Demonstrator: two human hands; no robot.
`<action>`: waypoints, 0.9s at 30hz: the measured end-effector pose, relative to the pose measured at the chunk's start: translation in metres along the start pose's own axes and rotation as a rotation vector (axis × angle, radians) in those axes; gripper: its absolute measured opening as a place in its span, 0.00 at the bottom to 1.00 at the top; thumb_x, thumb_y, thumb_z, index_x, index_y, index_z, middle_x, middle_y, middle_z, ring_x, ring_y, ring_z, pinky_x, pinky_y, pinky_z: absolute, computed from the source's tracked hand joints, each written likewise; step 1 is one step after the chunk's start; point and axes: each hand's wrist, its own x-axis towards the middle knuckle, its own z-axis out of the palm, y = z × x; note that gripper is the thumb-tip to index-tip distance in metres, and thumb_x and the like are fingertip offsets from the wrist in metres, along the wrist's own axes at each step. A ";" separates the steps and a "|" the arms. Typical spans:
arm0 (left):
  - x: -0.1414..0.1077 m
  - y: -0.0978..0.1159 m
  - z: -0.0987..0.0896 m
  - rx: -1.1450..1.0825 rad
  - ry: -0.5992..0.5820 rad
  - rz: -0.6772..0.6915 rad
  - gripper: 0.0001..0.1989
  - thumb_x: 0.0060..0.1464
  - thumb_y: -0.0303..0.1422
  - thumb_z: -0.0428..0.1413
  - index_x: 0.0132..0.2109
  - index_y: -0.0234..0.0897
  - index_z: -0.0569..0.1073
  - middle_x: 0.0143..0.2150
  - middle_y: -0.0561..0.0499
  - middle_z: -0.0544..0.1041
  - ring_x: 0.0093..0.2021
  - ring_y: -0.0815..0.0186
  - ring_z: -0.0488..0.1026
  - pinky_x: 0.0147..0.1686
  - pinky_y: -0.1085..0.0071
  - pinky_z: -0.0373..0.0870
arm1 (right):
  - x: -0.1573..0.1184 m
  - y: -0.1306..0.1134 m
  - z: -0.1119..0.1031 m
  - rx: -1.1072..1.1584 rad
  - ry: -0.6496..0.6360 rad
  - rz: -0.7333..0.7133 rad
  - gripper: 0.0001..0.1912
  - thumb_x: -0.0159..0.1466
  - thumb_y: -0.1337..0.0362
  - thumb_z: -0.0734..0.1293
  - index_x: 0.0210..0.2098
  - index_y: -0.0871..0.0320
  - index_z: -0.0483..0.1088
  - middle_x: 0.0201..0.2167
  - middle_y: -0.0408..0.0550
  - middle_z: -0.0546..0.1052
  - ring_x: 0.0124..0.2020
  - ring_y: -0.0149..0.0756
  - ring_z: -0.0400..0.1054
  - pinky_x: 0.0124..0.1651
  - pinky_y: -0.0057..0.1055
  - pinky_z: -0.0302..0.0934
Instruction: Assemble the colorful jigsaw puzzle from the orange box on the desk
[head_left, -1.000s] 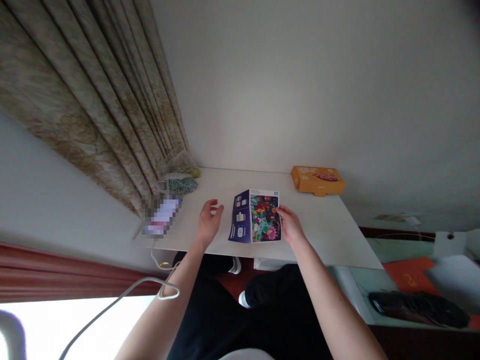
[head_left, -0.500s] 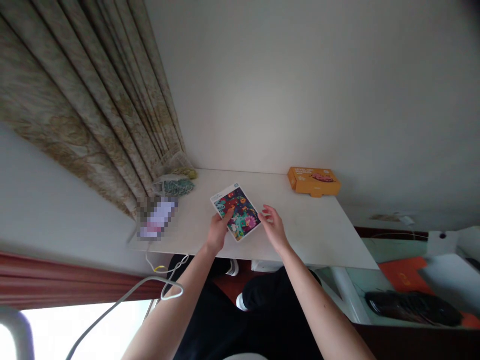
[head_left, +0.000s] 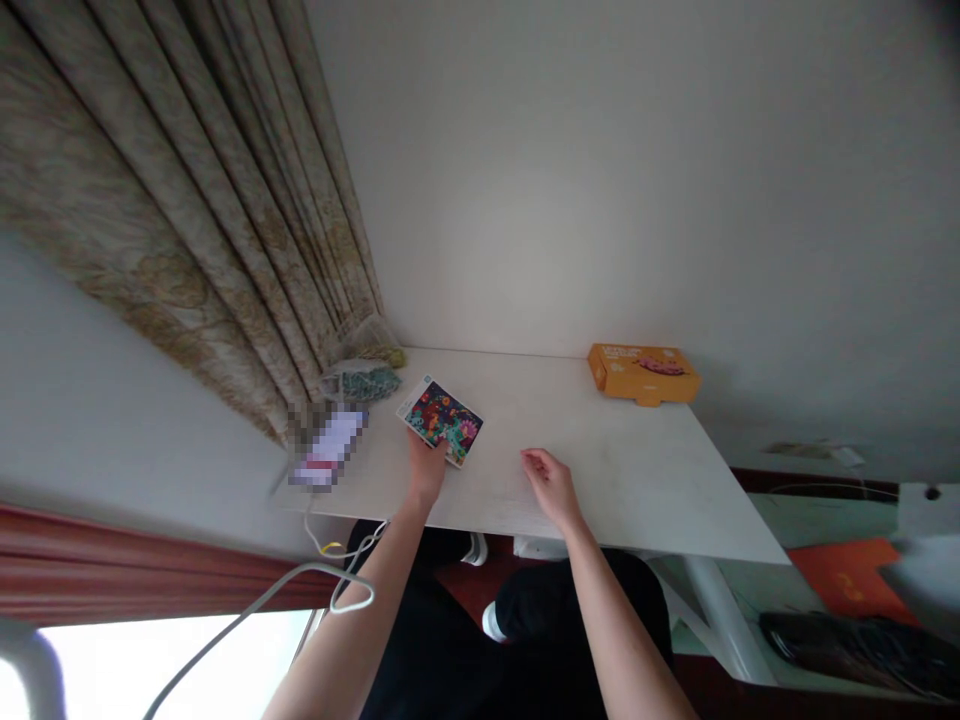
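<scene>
Well, the left hand (head_left: 426,468) has its grip closed on the near edge of a colourful picture card (head_left: 441,420), and the fingers go partly behind the card, so they can be seen only a little. The card is at 12 o'clock from this hand and lies at an angle, with a white border around a dark picture of bright flowers and creatures. The right hand (head_left: 551,487) has its grip apart, with loosely curled fingers; it holds nothing and stays well away from the card, over the bare white worktop (head_left: 615,480). For a thin card like this, a firm pinch at the edge seems best to me, because then the fingers do not cover the picture and the card does not bend. At 9 o'clock from the left hand lies a pixelated object (head_left: 328,448), and beyond it is a green mesh bag (head_left: 361,381). An orange box (head_left: 643,374) stands at 1 o'clock from the right hand. The card has small print in its corner and the box has lettering on its lid, but neither can be read.
</scene>
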 end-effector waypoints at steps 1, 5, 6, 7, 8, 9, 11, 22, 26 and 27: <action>0.000 -0.002 -0.004 0.092 0.020 0.036 0.35 0.46 0.24 0.60 0.62 0.37 0.65 0.59 0.40 0.76 0.61 0.53 0.74 0.65 0.52 0.67 | -0.001 0.000 0.000 -0.004 0.000 -0.010 0.22 0.65 0.43 0.67 0.38 0.56 0.78 0.35 0.53 0.82 0.36 0.44 0.76 0.41 0.37 0.69; -0.005 -0.009 -0.015 0.404 0.094 0.188 0.52 0.48 0.26 0.64 0.75 0.34 0.47 0.75 0.31 0.52 0.76 0.47 0.52 0.73 0.50 0.55 | 0.000 0.000 0.000 -0.035 -0.011 -0.027 0.22 0.66 0.44 0.67 0.38 0.56 0.78 0.34 0.53 0.83 0.36 0.44 0.77 0.41 0.36 0.70; -0.006 -0.010 -0.017 0.479 0.104 0.219 0.54 0.49 0.27 0.65 0.76 0.34 0.44 0.77 0.29 0.47 0.77 0.45 0.48 0.73 0.48 0.52 | 0.000 0.000 0.000 -0.044 -0.015 -0.030 0.21 0.66 0.44 0.67 0.38 0.56 0.78 0.34 0.53 0.83 0.35 0.44 0.77 0.41 0.36 0.70; -0.007 -0.011 -0.019 0.553 0.101 0.247 0.53 0.51 0.28 0.64 0.76 0.34 0.43 0.78 0.28 0.44 0.78 0.43 0.45 0.73 0.45 0.51 | 0.000 0.000 0.001 -0.055 -0.020 -0.033 0.21 0.66 0.45 0.66 0.38 0.56 0.78 0.34 0.53 0.83 0.35 0.44 0.77 0.41 0.36 0.70; -0.007 -0.011 -0.021 0.625 0.079 0.278 0.51 0.53 0.30 0.64 0.76 0.34 0.45 0.78 0.28 0.44 0.78 0.42 0.45 0.73 0.42 0.50 | 0.000 -0.001 0.001 -0.068 -0.027 -0.036 0.21 0.66 0.45 0.66 0.38 0.56 0.78 0.34 0.53 0.83 0.36 0.44 0.77 0.41 0.36 0.69; -0.007 -0.011 -0.023 0.695 0.034 0.317 0.47 0.56 0.32 0.63 0.76 0.35 0.49 0.77 0.28 0.46 0.77 0.42 0.46 0.72 0.39 0.50 | 0.000 -0.001 0.001 -0.083 -0.036 -0.040 0.20 0.67 0.46 0.66 0.38 0.56 0.78 0.34 0.53 0.83 0.36 0.44 0.77 0.41 0.36 0.69; -0.006 -0.010 -0.027 0.806 -0.151 0.422 0.34 0.61 0.34 0.59 0.72 0.37 0.60 0.75 0.32 0.56 0.75 0.44 0.53 0.71 0.38 0.50 | 0.000 -0.001 0.001 -0.118 -0.058 -0.048 0.19 0.67 0.47 0.65 0.38 0.56 0.78 0.34 0.52 0.83 0.35 0.44 0.77 0.41 0.36 0.68; 0.001 -0.007 -0.016 1.164 -0.412 0.581 0.23 0.69 0.39 0.49 0.65 0.39 0.73 0.69 0.41 0.70 0.69 0.52 0.66 0.71 0.49 0.58 | 0.000 0.000 0.001 -0.149 -0.070 -0.061 0.18 0.68 0.48 0.64 0.37 0.55 0.78 0.33 0.51 0.82 0.34 0.42 0.76 0.40 0.35 0.67; 0.015 -0.006 -0.005 1.226 -0.280 0.504 0.25 0.68 0.38 0.47 0.65 0.33 0.73 0.69 0.37 0.70 0.69 0.49 0.66 0.70 0.47 0.58 | -0.001 0.000 0.002 -0.147 -0.065 -0.061 0.18 0.68 0.49 0.64 0.37 0.55 0.77 0.33 0.50 0.82 0.34 0.42 0.76 0.39 0.35 0.66; 0.017 -0.007 -0.003 1.229 -0.269 0.493 0.25 0.68 0.38 0.47 0.66 0.33 0.73 0.69 0.36 0.70 0.70 0.48 0.66 0.70 0.47 0.57 | -0.001 0.000 0.002 -0.144 -0.066 -0.059 0.18 0.68 0.49 0.65 0.37 0.55 0.77 0.33 0.50 0.82 0.33 0.41 0.75 0.39 0.35 0.66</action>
